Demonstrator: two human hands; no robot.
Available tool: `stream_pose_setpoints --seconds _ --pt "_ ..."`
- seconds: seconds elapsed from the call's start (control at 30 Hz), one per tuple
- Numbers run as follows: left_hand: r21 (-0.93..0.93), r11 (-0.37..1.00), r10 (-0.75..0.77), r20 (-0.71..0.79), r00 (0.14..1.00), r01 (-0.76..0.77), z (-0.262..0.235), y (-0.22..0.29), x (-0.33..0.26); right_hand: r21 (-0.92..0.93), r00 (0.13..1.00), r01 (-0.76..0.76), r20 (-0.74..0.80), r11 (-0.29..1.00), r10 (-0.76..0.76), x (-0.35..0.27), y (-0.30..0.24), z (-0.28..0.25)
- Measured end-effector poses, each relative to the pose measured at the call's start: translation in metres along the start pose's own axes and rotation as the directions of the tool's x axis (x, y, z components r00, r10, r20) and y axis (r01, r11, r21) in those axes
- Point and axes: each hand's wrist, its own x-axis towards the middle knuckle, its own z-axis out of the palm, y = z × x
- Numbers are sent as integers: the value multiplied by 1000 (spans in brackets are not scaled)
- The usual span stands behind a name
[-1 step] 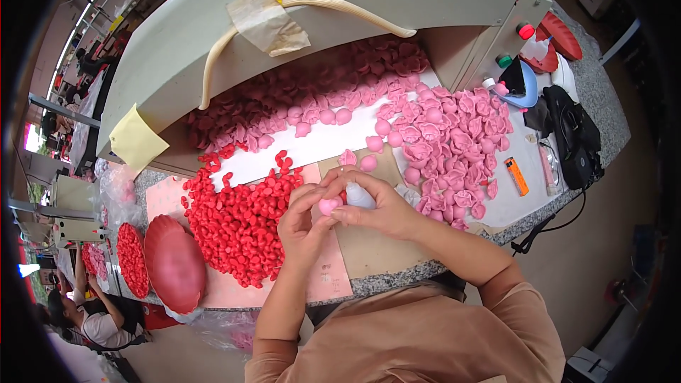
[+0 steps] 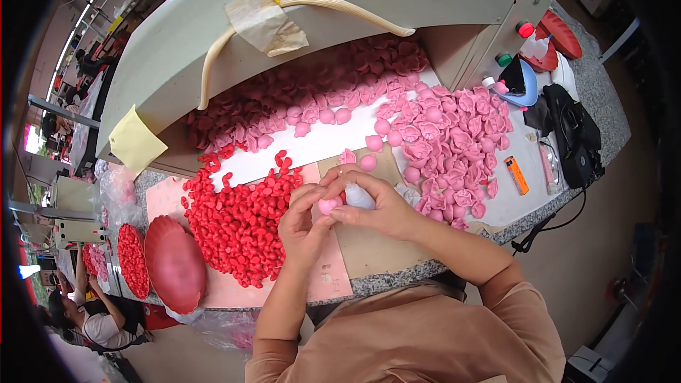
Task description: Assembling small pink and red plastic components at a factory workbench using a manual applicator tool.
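Here at the red pile (image 2: 237, 237) on the counter (image 2: 386, 281), my left hand (image 2: 301, 230) is pinching a pink ball (image 2: 328, 206) in its fingertips, just right of the pile. My right hand (image 2: 387, 211) is curled round a white squeeze bottle (image 2: 359, 197), right beside the ball. Left of the pile, a big red fluted bowl (image 2: 157, 241): blurry pink inside, contents I can't make out! Beyond that, a smaller dish (image 2: 133, 260) full of little red pieces. Behind the pile, the grey hood (image 2: 440, 0) houses crowded pink petal-like pieces (image 2: 305, 74)!
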Motion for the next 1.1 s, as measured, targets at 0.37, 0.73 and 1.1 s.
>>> stream_pose_setpoints --seconds 0.37,0.73,1.1 --pt "84 995 63 -18 998 -61 5 4 -3 2 999 20 -28 1000 -20 -4 2 3" --pt "124 989 80 -19 997 -77 6 3 -3 -7 998 32 -46 999 -32 -4 4 5" --pt "135 990 47 -40 998 -41 10 9 0 53 998 -19 -56 998 22 -4 5 4"
